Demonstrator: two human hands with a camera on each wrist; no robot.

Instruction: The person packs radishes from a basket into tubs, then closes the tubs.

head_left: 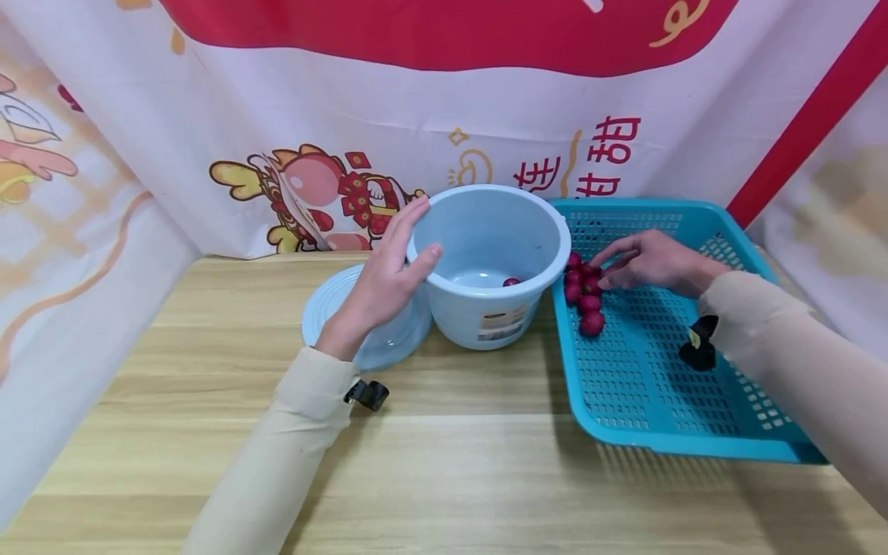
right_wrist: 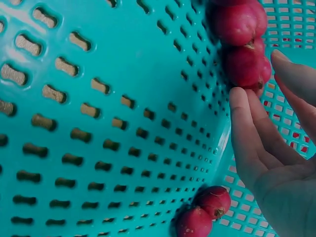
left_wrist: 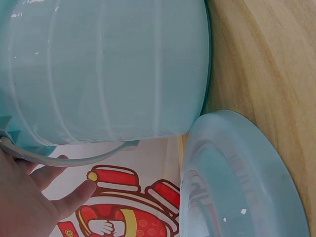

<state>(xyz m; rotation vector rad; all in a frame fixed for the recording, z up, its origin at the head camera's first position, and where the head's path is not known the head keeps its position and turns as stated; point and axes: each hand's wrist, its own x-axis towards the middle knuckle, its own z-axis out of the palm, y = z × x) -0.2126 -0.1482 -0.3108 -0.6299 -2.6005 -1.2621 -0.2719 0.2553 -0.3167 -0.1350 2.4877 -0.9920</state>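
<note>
Right grip (head_left: 652,262) parted, I touch red radishes (head_left: 591,323) in the basket (head_left: 638,385). My left grip (head_left: 385,281), wide, rests on the bucket (head_left: 454,314).

Table (head_left: 472,493): pale wood grain, spread before me
Lid (head_left: 405,327): lying to my left
Bucket (head_left: 458,312): standing between lid and basket
Basket (head_left: 624,437): turquoise, to my right, beside the bucket

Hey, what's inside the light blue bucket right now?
One red radish shows in the light blue bucket, partly cut off by the near rim. That rim covers the part of the inside closest to the camera, so more there can't be ruled out.
</note>
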